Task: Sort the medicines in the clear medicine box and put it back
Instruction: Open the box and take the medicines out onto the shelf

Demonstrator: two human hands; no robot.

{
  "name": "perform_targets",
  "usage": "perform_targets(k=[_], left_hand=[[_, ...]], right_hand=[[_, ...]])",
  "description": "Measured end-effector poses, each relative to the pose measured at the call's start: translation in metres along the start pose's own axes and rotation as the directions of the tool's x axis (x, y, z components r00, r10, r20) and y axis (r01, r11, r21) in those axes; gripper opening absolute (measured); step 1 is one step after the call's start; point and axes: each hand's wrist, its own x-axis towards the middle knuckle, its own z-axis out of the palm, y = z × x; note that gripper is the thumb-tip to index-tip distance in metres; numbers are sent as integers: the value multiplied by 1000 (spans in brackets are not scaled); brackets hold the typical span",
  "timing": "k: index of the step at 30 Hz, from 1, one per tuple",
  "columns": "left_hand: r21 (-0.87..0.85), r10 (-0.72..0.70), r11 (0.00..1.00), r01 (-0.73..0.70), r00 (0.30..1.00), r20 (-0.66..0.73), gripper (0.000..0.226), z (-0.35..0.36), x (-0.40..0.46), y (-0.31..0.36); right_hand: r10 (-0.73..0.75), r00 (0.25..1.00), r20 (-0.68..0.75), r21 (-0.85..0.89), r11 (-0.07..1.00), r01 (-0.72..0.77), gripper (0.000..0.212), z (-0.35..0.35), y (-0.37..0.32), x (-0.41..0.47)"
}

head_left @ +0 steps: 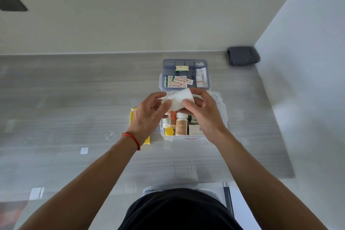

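both hands on one item: a small white carton (178,100) held above the clear medicine box (223,112). left hand (149,115) pinches its near-left end, thumb on the front face, fingers behind. right hand (202,112) curls round the right end, thumb pressed on the front face, fingers wrapped over the top edge. carton tilted, right end higher. no print legible on the visible face.

medicine box sits on the grey table (74,99), just under the hands, lid off or not in view. inside, near side: a white bottle (166,120), a yellow cap (169,131), a tan bottle with white cap (181,124), a pale carton (195,129), something orange behind. items stand packed close, touching.

divided tray (185,73) lies just beyond the box, holding plaster strips (176,81), a small green-labelled carton (181,68) and sachets (201,78) on the right side.

yellow carton (133,117) on the table left of the box, mostly hidden under the left wrist.

handling judgement: white carton looks light, thin card, crushable at the faces; best held by the short ends or edges, as now. smooth card, mild slip risk. bottles likely heavier and rigid; grip the body, not the cap.

dark rolled cloth (242,55) in the far corner.
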Motion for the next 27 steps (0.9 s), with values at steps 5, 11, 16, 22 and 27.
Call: perform_targets(k=[5, 11, 16, 22, 27], left_hand=[[-216, -77, 974, 63, 995, -57, 30, -15, -2, -3], [139, -3, 989, 58, 929, -369, 31, -79, 28, -12], [447, 58, 888, 108, 939, -340, 36, -90, 62, -29], [609, 73, 787, 96, 966, -248, 42, -71, 87, -54], [738, 58, 673, 37, 993, -103, 49, -63, 97, -65]], right_hand=[[45, 991, 122, -98, 995, -33, 39, 0, 7, -2], [-162, 986, -47, -581, 807, 105, 19, -33, 15, 3], [-209, 977, -35, -758, 643, 110, 16, -52, 27, -3], [-195, 978, -73, -774, 629, 67, 21, -58, 36, -14], [-142, 990, -3, -790, 607, 84, 26, -59, 38, -19]])
